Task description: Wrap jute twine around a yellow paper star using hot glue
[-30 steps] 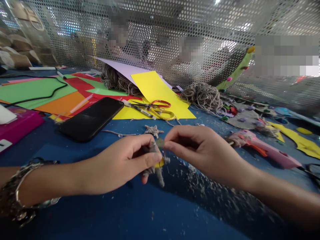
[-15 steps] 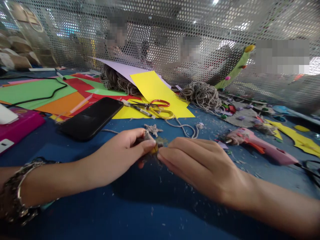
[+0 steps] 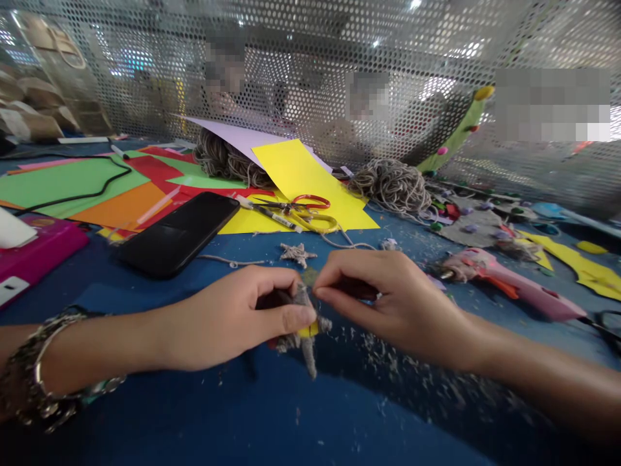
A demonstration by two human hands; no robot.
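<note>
My left hand is closed on a small grey yarn figure with a yellow band round it, pinched between thumb and fingers. Grey limb-like ends stick out below and to the right of the thumb. Just right of the figure, my right hand has thumb and forefinger pressed together. Whatever lies between those fingertips is too small to make out. Beyond both hands, a grey yarn star lies flat on the blue table.
A black phone, scissors and a marker lie beyond my hands, near yellow paper. Yarn bundles sit against the perforated metal screen. A pink glue gun rests at right, a magenta box at left.
Both hands have parted slightly. The figure has come down towards me and shows more of its limbs; my right hand has lifted and turned, its fingertips now above the figure's right end.
</note>
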